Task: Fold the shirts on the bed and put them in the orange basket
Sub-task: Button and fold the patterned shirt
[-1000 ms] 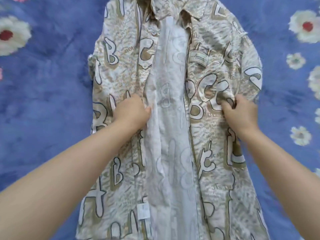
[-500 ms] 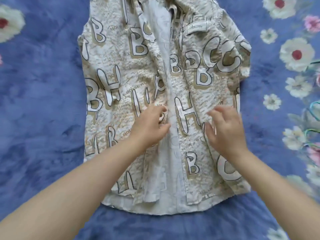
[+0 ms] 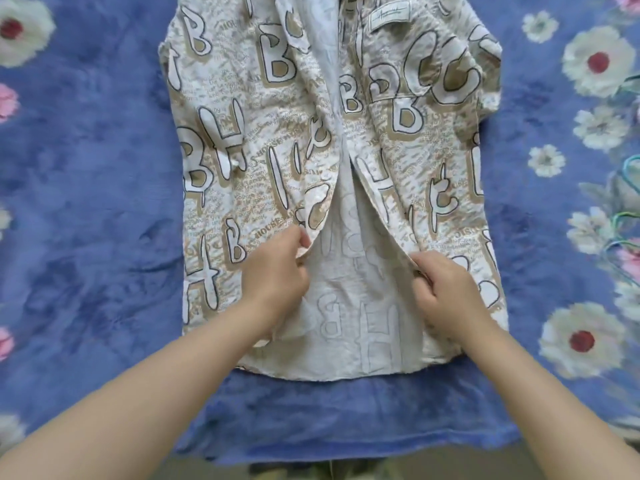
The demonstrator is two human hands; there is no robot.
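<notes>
A cream and beige shirt (image 3: 242, 140) printed with large letters lies face up on the blue floral bedspread (image 3: 90, 237), collar away from me, its front open in the lower half so the pale inside shows. My left hand (image 3: 277, 275) pinches the inner edge of the shirt's left front panel near the hem. My right hand (image 3: 446, 292) pinches the inner edge of the right front panel at about the same height. The orange basket is out of view.
The bedspread's near edge (image 3: 329, 455) runs just below the shirt's hem. Thin green and blue hangers (image 3: 627, 209) lie at the right border. Flower prints cover the bedspread on both sides.
Both hands have slid down the shirt's open front toward the hem and now pinch the two panel edges. The right hand, open half a second ago, has closed on the fabric.
</notes>
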